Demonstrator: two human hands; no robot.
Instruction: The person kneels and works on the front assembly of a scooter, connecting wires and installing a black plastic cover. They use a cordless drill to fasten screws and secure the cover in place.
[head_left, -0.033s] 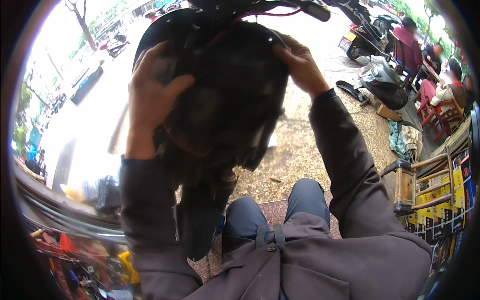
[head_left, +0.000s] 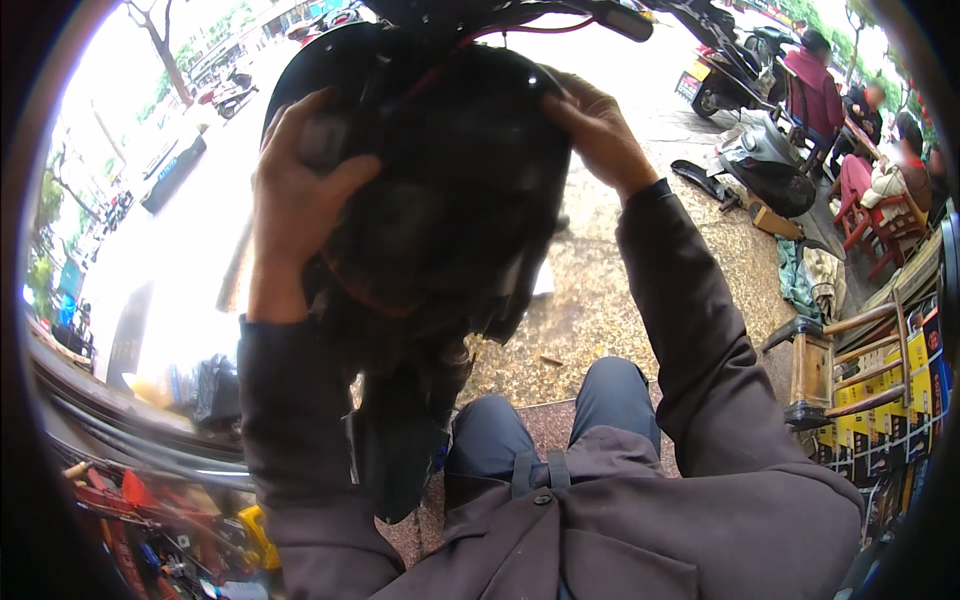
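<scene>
- Head view: a large, rounded, glossy black shell, dim and blurred, is in front of the person, between both hands.
- The left hand lies on its left side, fingers half curled, thumb spread; whether they clamp, one cannot tell.
- The right hand grasps its right rim, thumb on the near face.
- A brown wooden stool is at right.

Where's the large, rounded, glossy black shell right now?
In the head view, the shell is at upper centre-left, between the person's left hand and right hand, both touching its sides.
</scene>
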